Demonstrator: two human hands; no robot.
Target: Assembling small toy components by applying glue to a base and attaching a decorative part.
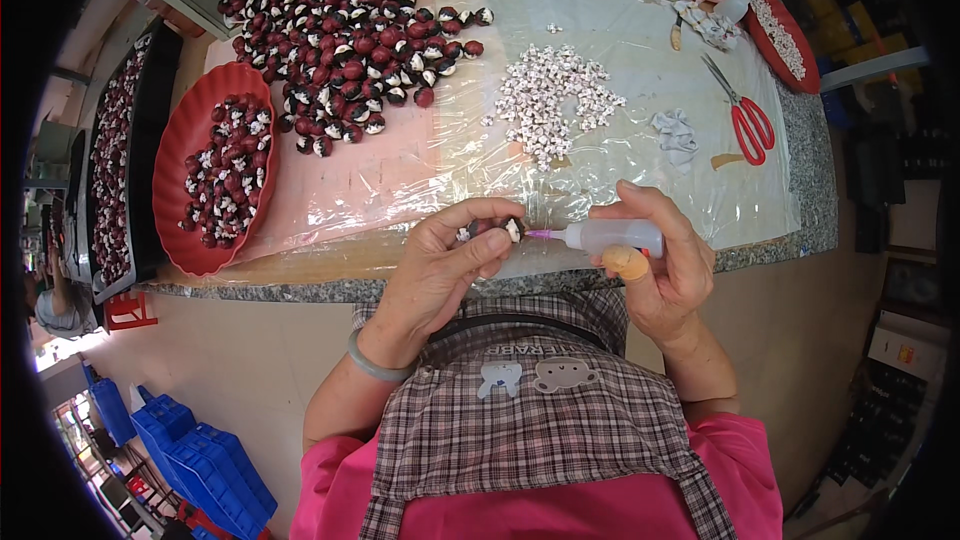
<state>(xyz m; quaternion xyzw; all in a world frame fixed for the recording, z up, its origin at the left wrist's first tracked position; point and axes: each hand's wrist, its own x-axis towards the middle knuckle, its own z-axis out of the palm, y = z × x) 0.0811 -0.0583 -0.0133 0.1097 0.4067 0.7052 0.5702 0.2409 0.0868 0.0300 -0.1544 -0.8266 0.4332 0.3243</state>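
My left hand (pixel 440 265) pinches a small dark ball-shaped piece (pixel 513 229) with white parts between thumb and fingers, just above the table's near edge. My right hand (pixel 675 275) is wrapped round a translucent squeeze bottle (pixel 618 234) with a thin pink nozzle (pixel 543 234). The bottle lies almost level, and its nozzle tip points left, at or very close to the piece. A tan finger cover (pixel 626 262) sits on my right thumb. Beyond my hands lies a heap of tiny white pieces (pixel 555 105) with dark marks. My left fingers partly hide the dark piece.
Many red, black and white balls (pixel 350 60) are heaped at the far left. A red scalloped tray (pixel 168 170) stands left, holding similar balls with white pieces. Red-handled scissors (pixel 750 128), crumpled tissue (pixel 676 136) and a red dish (pixel 806 77) lie right. Plastic sheeting (pixel 400 175) covers the table.
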